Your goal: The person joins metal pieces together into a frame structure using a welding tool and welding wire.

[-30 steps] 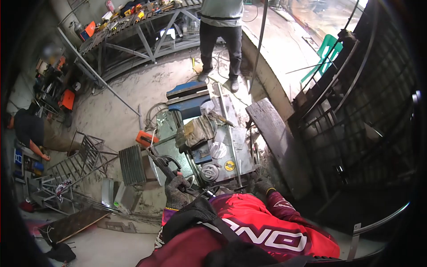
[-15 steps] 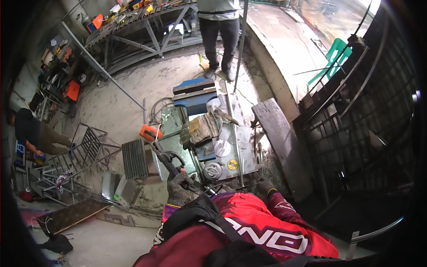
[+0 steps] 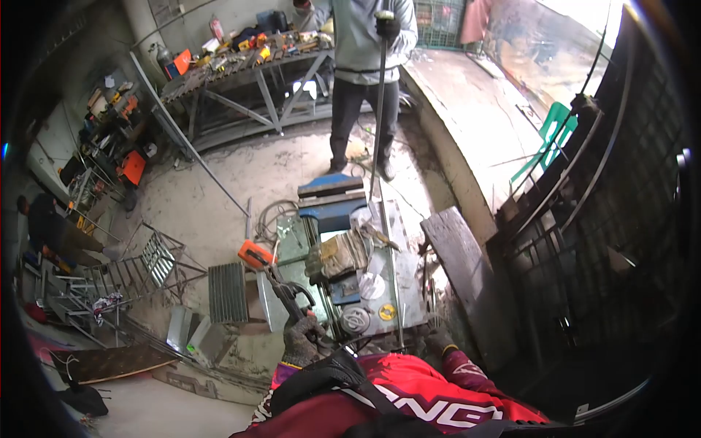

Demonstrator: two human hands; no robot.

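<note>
My left hand [image 3: 301, 342], in a grey knit glove, is wrapped round a dark metal tool with a curved arm [image 3: 290, 293], which looks like a clamp. My right hand [image 3: 438, 339], also gloved, is low beside the near end of a long thin metal bar [image 3: 392, 281]; its fingers are too dark to make out. Between and beyond my hands is a metal worktop [image 3: 410, 292]. On it are a pair of worn work gloves [image 3: 342, 255], a round grey disc [image 3: 355, 319], a yellow disc [image 3: 387, 312] and a blue vise-like block [image 3: 332, 212].
A person [image 3: 365, 66] stands beyond the worktop, a gloved hand on an upright metal rod [image 3: 381, 109]. Another person [image 3: 58, 226] bends at far left near metal frames [image 3: 139, 270]. A wooden plank [image 3: 460, 248] is at right, an orange object [image 3: 255, 255] at left.
My view has tilted up, so the worktop and my hands appear lower. The far person's upper body and hand on the rod now show. My left hand keeps its hold on the dark tool.
</note>
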